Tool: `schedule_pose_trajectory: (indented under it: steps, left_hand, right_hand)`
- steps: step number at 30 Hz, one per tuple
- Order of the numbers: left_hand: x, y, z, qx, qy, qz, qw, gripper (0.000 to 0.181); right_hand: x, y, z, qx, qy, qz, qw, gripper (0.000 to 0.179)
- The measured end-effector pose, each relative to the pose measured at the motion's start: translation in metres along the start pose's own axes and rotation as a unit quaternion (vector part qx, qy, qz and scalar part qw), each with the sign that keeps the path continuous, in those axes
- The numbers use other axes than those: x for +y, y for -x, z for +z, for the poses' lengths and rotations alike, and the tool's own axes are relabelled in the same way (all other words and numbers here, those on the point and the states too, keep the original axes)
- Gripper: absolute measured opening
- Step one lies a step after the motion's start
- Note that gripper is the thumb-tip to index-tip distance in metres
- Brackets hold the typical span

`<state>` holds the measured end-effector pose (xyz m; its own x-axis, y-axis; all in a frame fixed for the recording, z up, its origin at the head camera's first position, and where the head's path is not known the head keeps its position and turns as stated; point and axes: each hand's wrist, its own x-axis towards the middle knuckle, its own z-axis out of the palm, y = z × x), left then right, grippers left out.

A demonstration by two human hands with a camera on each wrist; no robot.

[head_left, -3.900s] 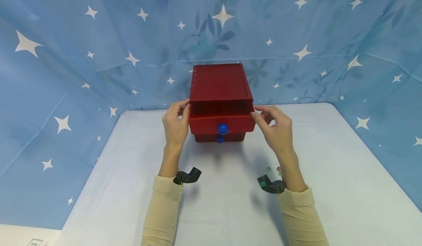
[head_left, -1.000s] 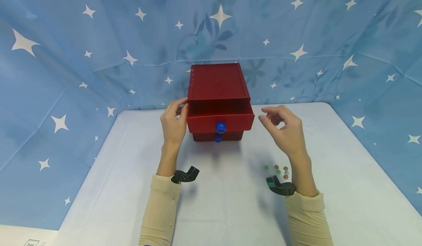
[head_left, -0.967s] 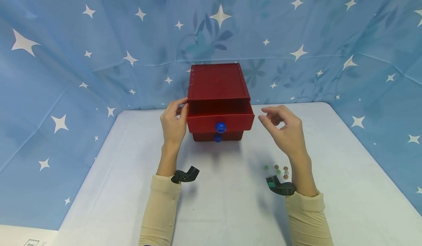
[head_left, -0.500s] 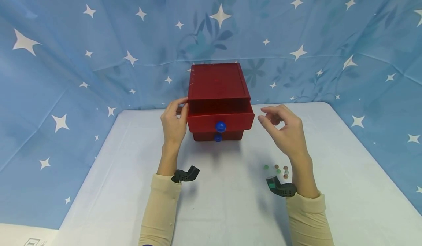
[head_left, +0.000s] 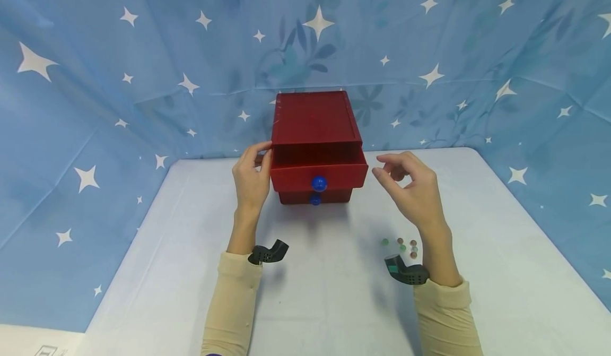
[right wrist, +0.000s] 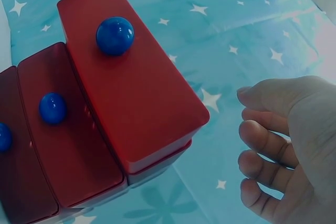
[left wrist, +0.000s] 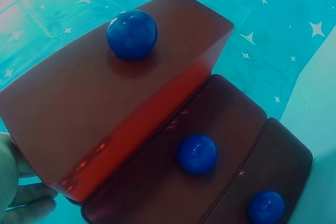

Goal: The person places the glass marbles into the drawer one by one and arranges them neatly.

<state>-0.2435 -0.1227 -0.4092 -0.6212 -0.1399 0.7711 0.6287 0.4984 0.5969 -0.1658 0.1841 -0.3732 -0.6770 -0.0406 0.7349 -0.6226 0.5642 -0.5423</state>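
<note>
On my head feed the red three-drawer cabinet stands near the middle of the table's far edge, its top drawer pulled partway out, blue knob facing the near edge. The left hand rests loosely bent fingertips against that drawer's left side; I see nothing clasped in it. I find the right hand just off the drawer's right side, thumb and fingers parted, holding nothing. Small green and brown beads lie nearer the table's right edge than its left, just beyond the right arm's black wrist camera.
</note>
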Motion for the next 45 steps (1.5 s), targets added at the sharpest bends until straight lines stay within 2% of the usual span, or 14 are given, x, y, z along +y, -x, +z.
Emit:
schedule_pose_trajectory:
  steps: [11, 19, 30, 45]
  left_hand:
    - [0.000, 0.001, 0.000, 0.000, 0.002, 0.000, 1.0000, 0.020]
    - [0.001, -0.002, -0.001, 0.008, 0.004, 0.010, 0.9999, 0.019]
    - [0.000, -0.001, 0.000, 0.006, 0.009, 0.005, 0.9999, 0.019]
    - [-0.001, 0.000, 0.000, 0.001, 0.002, 0.002, 1.0000, 0.020]
  right_hand:
    - [-0.005, 0.000, 0.000, -0.007, -0.002, 0.006, 1.0000, 0.029]
    - [-0.008, -0.003, 0.002, -0.008, -0.009, -0.012, 0.9999, 0.030]
    - [-0.015, -0.002, 0.001, -0.009, -0.010, -0.017, 0.9998, 0.033]
    - [-0.012, 0.002, -0.005, -0.031, -0.008, -0.031, 0.9990, 0.032]
